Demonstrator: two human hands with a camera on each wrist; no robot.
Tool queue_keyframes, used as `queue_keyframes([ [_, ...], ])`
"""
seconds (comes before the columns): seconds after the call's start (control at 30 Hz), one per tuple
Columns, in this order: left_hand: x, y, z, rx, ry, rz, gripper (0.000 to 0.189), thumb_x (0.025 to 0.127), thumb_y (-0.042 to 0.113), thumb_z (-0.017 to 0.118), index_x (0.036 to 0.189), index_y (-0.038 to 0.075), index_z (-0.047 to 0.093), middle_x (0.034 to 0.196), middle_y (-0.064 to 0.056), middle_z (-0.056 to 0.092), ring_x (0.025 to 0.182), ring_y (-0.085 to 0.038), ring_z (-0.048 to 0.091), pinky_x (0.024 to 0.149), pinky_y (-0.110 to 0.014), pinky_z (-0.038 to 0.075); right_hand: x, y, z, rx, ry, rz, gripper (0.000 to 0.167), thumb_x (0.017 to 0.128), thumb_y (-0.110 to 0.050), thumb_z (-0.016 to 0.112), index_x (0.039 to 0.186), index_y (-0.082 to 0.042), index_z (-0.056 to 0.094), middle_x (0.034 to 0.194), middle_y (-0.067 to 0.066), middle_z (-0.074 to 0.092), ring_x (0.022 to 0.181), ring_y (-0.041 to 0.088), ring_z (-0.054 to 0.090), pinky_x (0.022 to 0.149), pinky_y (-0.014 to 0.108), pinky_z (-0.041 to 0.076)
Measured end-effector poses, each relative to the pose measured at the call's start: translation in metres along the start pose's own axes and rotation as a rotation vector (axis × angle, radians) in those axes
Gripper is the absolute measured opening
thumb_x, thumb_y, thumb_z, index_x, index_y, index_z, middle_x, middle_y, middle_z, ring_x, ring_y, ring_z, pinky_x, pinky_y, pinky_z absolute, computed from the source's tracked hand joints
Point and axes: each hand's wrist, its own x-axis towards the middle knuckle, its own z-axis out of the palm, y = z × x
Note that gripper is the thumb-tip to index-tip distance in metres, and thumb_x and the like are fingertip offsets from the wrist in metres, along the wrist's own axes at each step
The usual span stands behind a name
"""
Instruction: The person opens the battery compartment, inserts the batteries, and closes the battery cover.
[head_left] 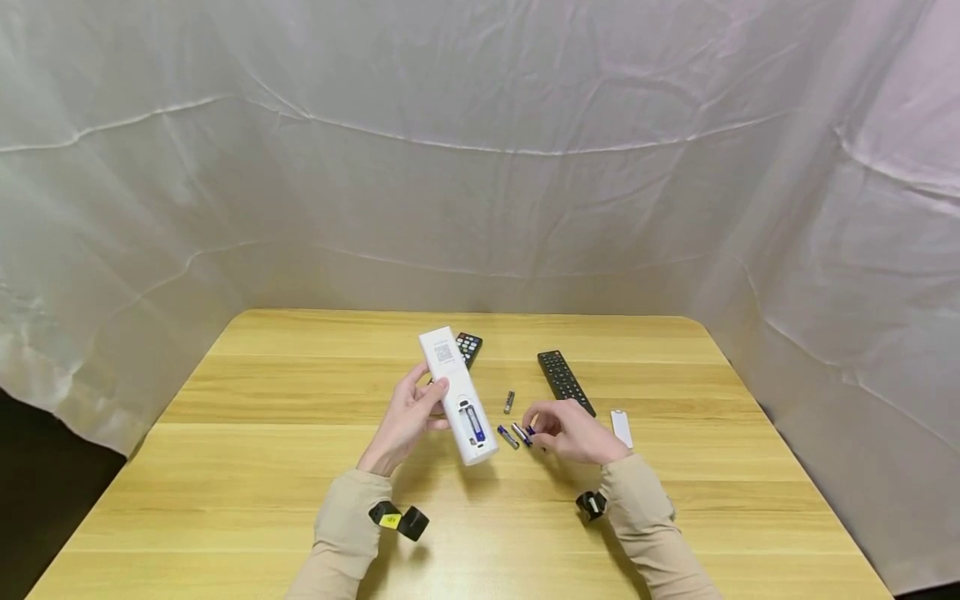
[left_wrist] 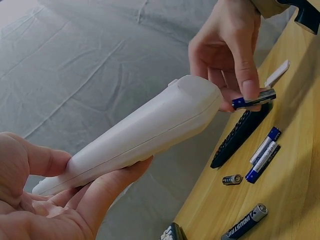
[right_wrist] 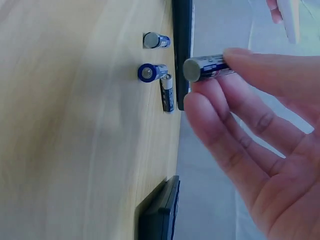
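My left hand (head_left: 405, 417) grips a white remote control (head_left: 457, 383), back side up, with its battery compartment uncovered. Inside the compartment lies a blue-and-silver battery (head_left: 476, 423). Between thumb and fingers, my right hand (head_left: 573, 429) pinches another battery (right_wrist: 207, 67), raised off the table just right of the remote. Two blue-and-silver batteries (left_wrist: 263, 155) lie side by side on the table below that hand. A darker battery (head_left: 509, 402) lies a little farther back. From the left wrist view the compartment is hidden behind the remote's body.
A black remote control (head_left: 566, 382) lies beyond my right hand. Another black remote (head_left: 470, 346) is partly covered by the white one. The white battery cover (head_left: 621, 427) rests to the right on the wooden table (head_left: 247, 433). Grey fabric (head_left: 480, 208) hangs around the table.
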Motion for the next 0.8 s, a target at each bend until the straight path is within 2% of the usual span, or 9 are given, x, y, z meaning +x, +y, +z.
queue_keyframes([
  [0.17, 0.001, 0.001, 0.001, 0.008, 0.009, -0.035, 0.048, 0.107, 0.009, 0.043, 0.154, 0.007, 0.032, 0.124, -0.035, 0.064, 0.087, -0.021, 0.076, 0.073, -0.032, 0.066, 0.002, -0.002, 0.001, 0.050, 0.050, -0.013, 0.016, 0.088, 0.001, 0.072, 0.102, -0.004, 0.067, 0.082, 0.003, 0.074, 0.074, 0.005, 0.066, 0.073, 0.020, 0.059],
  [0.53, -0.001, 0.002, 0.001, 0.020, -0.003, -0.029, 0.048, 0.107, 0.009, 0.043, 0.154, 0.006, 0.032, 0.121, -0.034, 0.066, 0.082, -0.016, 0.074, 0.069, -0.028, 0.065, 0.006, -0.010, 0.005, 0.110, 0.191, -0.058, 0.017, 0.088, -0.002, 0.074, 0.104, -0.003, 0.068, 0.090, 0.006, 0.075, 0.083, 0.013, 0.070, 0.083, 0.028, 0.063],
  [0.8, -0.002, 0.002, 0.003, 0.015, -0.002, -0.032, 0.046, 0.107, 0.008, 0.042, 0.152, 0.006, 0.033, 0.120, -0.034, 0.066, 0.081, -0.016, 0.074, 0.070, -0.030, 0.066, 0.011, -0.017, 0.013, 0.266, 0.285, -0.038, 0.019, 0.088, -0.005, 0.075, 0.106, -0.003, 0.069, 0.096, 0.011, 0.075, 0.084, 0.011, 0.070, 0.082, 0.023, 0.062],
])
